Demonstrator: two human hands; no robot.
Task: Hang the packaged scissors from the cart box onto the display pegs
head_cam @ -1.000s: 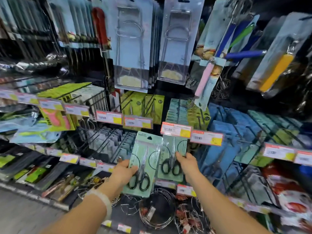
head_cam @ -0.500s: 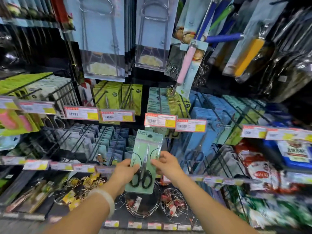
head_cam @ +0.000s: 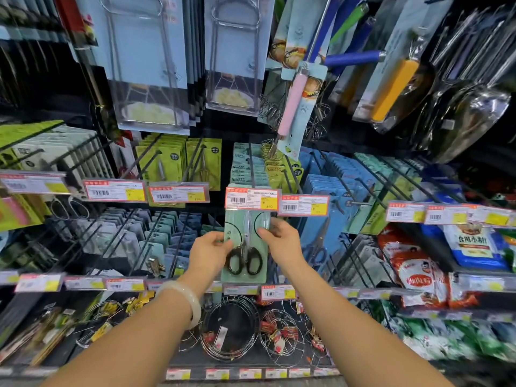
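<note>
Raised since half a second ago, the pack of scissors (head_cam: 245,247) now has its top edge tucked behind the red-and-yellow price tag (head_cam: 252,198), where before it sat clear below that tag. Both hands have come up with it and moved apart to its two side edges.

Head view: the left hand (head_cam: 210,251) pinches the left edge of the mint-green card, thumb on the front, with a pale bangle (head_cam: 186,300) on that wrist. The right hand (head_cam: 282,241) pinches the right edge a little higher, thumb across the clear blister. The pack stands upright, black handles down, blades pointing up toward the tag. Whether its hang hole is on the peg (head_cam: 252,166) cannot be told, since the tag covers it. Behind the tag, a row of similar green packs (head_cam: 245,169) hangs on that peg. Blue packs (head_cam: 324,188) hang just to the right, and yellow-green ones (head_cam: 164,160) to the left. Wire racks (head_cam: 231,328) lie on the shelf below the arms.
</note>
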